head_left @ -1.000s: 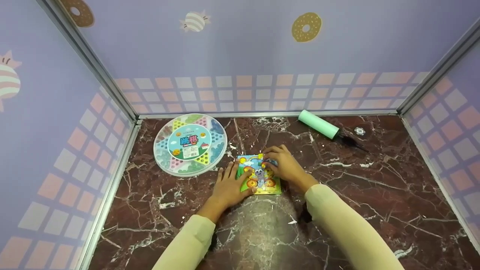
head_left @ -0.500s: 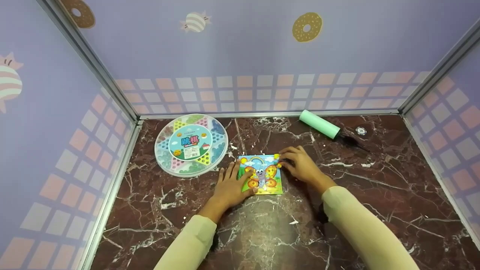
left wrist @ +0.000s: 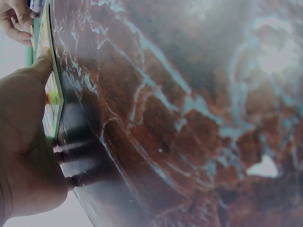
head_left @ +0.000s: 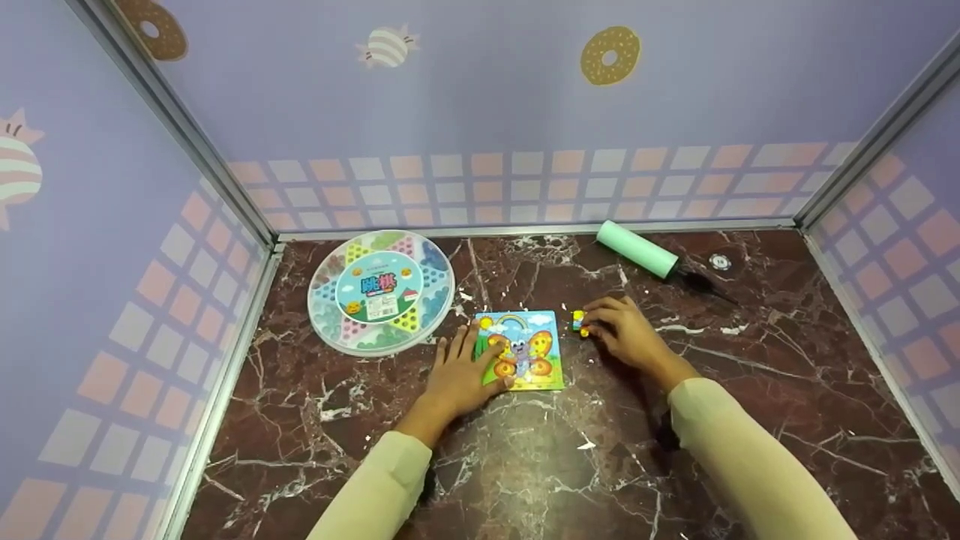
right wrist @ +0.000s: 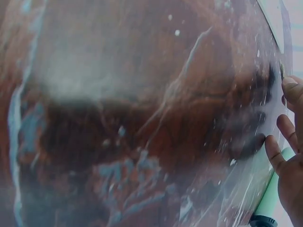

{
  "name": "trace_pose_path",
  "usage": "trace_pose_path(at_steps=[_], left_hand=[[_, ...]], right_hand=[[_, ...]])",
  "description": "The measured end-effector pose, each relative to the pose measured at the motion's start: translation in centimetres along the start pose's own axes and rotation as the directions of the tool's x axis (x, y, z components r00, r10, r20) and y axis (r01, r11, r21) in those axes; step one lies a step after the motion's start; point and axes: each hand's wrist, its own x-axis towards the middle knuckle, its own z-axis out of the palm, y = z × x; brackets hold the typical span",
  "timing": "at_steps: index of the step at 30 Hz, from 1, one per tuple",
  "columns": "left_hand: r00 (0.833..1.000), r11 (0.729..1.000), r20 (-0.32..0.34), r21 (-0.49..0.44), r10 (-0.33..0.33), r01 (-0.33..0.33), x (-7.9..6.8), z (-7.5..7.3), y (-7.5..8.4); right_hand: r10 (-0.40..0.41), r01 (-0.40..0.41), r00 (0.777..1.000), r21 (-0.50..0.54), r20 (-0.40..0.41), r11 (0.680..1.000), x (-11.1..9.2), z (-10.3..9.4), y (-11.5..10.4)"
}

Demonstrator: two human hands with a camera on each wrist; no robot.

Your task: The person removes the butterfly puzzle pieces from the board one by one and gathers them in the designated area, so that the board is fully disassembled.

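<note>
A square butterfly jigsaw puzzle [head_left: 529, 341] lies on the dark red marble tabletop in the head view. My left hand [head_left: 457, 373] rests on its left side, fingers spread and thumb over the lower edge. In the left wrist view, the left hand [left wrist: 26, 109] lies against the puzzle board [left wrist: 55, 97], which shows edge-on. Right of the board, my right hand [head_left: 624, 334] pinches a small yellow and blue puzzle piece [head_left: 578, 321] between thumb and fingertips, low over the table. The right wrist view shows part of the right hand [right wrist: 289, 137] at its right edge.
A round Chinese checkers set [head_left: 381, 292] under a clear lid lies back left. Near the back wall are a mint-green cylinder [head_left: 637, 249] with a black end and a small round chip [head_left: 720, 262]. Patterned panels [head_left: 517, 97] enclose the table at the back and sides.
My right hand has moved right with the puzzle piece, from over the board's upper right to the bare table beside it. The left hand has stayed in place on the board.
</note>
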Motion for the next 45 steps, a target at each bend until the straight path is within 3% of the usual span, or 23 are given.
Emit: trace_pose_path(at_steps=[7,18,26,37,45], left_hand=[[1.000,1.000,0.018,0.010,-0.009,0.008,-0.4,0.3,0.2],[1.000,1.000,0.007,0.024,-0.002,0.001,-0.4,0.1,0.3],[1.000,0.999,0.016,0.033,-0.013,0.012,-0.3,0.1,0.4],[1.000,1.000,0.011,0.022,-0.009,0.009,-0.3,-0.4,0.4],[1.000,1.000,0.020,0.011,-0.001,0.001,-0.1,-0.2,0.1]], right_hand=[[-0.006,0.009,0.998,-0.051,0.055,0.999,-0.8,-0.4,0.4],[-0.102,0.108,0.994,-0.152,0.050,0.982,-1.0,-0.6,0.9],[-0.016,0.031,0.995,-0.147,0.101,0.989,-0.9,-0.9,0.5],[0.081,-0.074,0.995,-0.116,0.055,0.991,-0.9,-0.5,-0.1],[0.110,-0.103,0.992,-0.123,0.053,0.987,-0.8,-0.5,-0.2]])
